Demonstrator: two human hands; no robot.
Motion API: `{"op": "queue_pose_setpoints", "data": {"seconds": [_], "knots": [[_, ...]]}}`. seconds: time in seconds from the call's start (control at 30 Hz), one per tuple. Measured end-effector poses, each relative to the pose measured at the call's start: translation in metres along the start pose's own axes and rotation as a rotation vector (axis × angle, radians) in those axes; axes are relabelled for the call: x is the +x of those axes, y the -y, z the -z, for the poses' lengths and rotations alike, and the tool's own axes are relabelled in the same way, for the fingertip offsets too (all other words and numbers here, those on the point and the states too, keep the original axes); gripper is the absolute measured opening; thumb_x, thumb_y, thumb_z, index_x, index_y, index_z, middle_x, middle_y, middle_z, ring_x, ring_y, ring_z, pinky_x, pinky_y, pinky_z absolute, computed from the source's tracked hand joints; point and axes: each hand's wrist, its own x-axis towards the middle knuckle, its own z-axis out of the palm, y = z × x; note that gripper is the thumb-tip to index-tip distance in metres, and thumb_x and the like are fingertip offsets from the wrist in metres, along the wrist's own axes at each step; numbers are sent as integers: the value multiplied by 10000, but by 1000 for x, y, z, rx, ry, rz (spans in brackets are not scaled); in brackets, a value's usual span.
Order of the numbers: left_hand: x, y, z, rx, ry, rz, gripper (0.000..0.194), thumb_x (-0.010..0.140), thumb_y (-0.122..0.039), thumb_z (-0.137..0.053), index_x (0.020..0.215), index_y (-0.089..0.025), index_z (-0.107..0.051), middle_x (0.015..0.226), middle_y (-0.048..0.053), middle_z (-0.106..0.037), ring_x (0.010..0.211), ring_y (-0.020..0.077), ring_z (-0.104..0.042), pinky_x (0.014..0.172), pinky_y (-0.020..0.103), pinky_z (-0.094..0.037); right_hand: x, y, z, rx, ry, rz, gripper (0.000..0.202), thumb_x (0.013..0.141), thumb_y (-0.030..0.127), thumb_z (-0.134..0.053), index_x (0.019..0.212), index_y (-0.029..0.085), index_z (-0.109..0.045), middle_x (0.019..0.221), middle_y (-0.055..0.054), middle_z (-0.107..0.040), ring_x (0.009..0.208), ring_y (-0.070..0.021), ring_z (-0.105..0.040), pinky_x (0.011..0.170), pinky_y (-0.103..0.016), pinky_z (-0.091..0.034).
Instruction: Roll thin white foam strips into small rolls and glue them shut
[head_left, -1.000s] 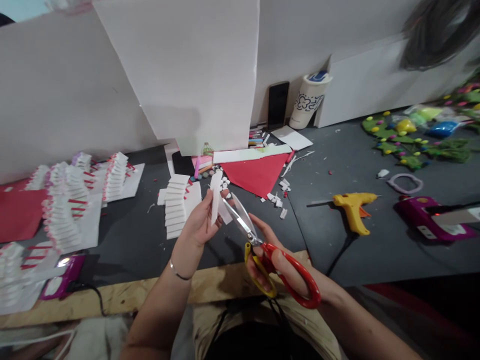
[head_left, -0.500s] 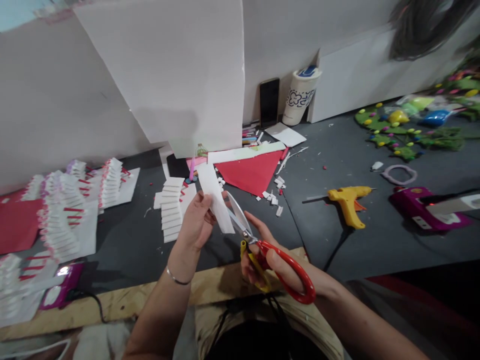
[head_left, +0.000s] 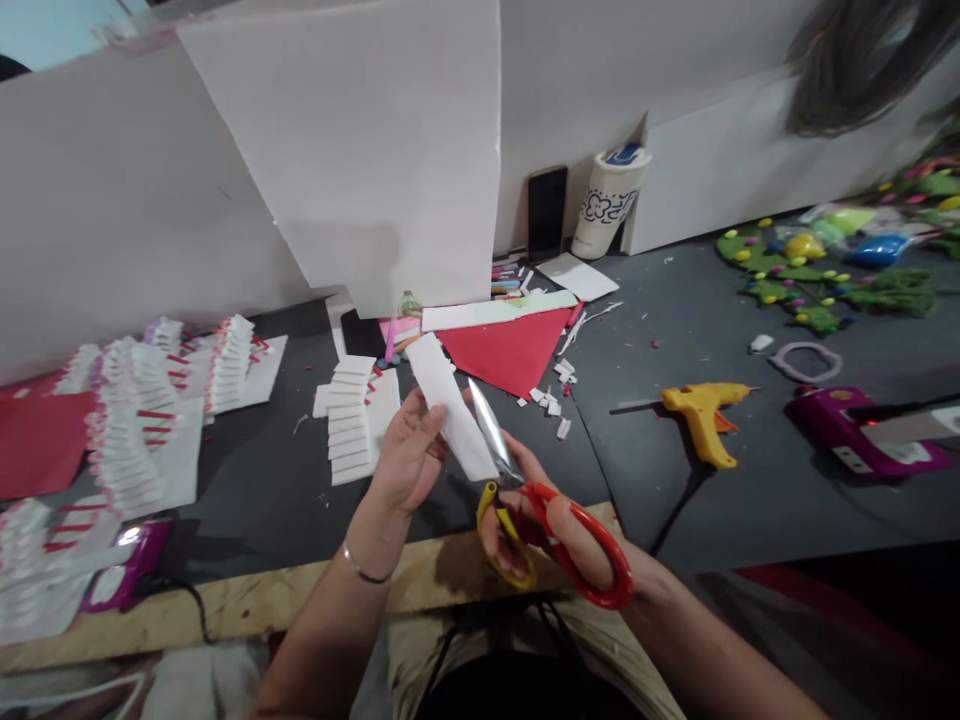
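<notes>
A white paper strip [head_left: 454,405] slants across the middle of the view, pinched in my left hand [head_left: 414,445] between thumb and fingers. My right hand [head_left: 559,515] is closed around the scissors [head_left: 581,540], which have one red and one yellow handle loop. Their blades are spread, and one shows in front of the strip's right edge; the other is mostly hidden, so I cannot tell whether the paper lies between them. Left of my left hand, a layered stack of white strips [head_left: 351,425] lies on the table. Behind the strip is a red triangular sheet [head_left: 506,350].
Small white scraps [head_left: 551,400] lie right of the red sheet. A yellow glue gun [head_left: 701,415] and a purple power strip [head_left: 862,430] are on the right. A phone [head_left: 547,213] and a cup [head_left: 609,205] stand behind. Pleated white pieces [head_left: 131,430] fill the left.
The strip and my left hand have shifted right, nearer the scissors. The yellow handle has swung away from the red one, and the visible blade has turned more upright.
</notes>
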Motion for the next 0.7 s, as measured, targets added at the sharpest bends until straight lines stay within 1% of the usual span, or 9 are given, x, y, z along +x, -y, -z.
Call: {"op": "queue_pose_setpoints", "data": {"seconds": [0.07,0.17,0.3,0.37,0.43,0.53,0.6,0.7], "knots": [[-2,1,-1,1,14,8,442,697,-264,-844,1084,-198,-639,933,31,-765,750,137,-715,704,208,-581,2,1,-1,11,-1,-1,979,840,759,-470,1537,311,52,845,-28,-647,631,-147,-576,546,-263,-441],[-2,0,1,13,21,22,433,696,-275,-844,1073,-199,-646,920,39,-767,736,149,-714,688,221,-579,4,1,-4,53,-14,-7,1001,817,802,-435,1535,292,40,817,-30,-640,577,-136,-537,522,-257,-420],[-2,-1,4,34,-1,22,412,709,-299,-834,1065,-202,-651,922,54,-771,759,171,-720,706,245,-582,3,2,-8,85,-11,-20,935,826,808,-401,1529,321,-26,811,-25,-635,554,-129,-518,524,-265,-426],[-3,0,5,49,-9,23,410,709,-293,-832,1069,-199,-658,939,55,-771,784,176,-723,717,244,-584,4,3,-9,77,-22,-25,936,814,815,-413,1524,332,-41,804,-18,-636,545,-122,-508,521,-260,-419],[-5,1,4,64,-5,36,420,703,-298,-835,1073,-192,-667,939,61,-771,803,184,-726,714,243,-585,5,4,-10,72,-49,-12,963,794,828,-430,1521,321,-54,783,-10,-627,528,-118,-498,504,-252,-406],[-6,3,3,67,20,55,448,682,-336,-848,1066,-183,-674,919,75,-771,847,219,-731,735,275,-596,7,2,-11,50,-96,19,986,785,831,-443,1523,298,-65,736,5,-607,498,-118,-481,480,-251,-400],[-6,4,4,59,31,56,461,671,-349,-855,1060,-180,-675,918,80,-770,872,233,-731,756,292,-601,8,0,-11,30,-124,18,999,778,833,-450,1529,301,-59,716,7,-601,491,-122,-470,465,-256,-397],[-5,3,5,46,13,26,473,669,-375,-854,1057,-176,-673,927,82,-768,886,230,-729,766,285,-599,7,-3,-12,6,-159,1,993,777,820,-478,1530,326,-61,709,10,-585,508,-135,-470,461,-265,-399]]}}
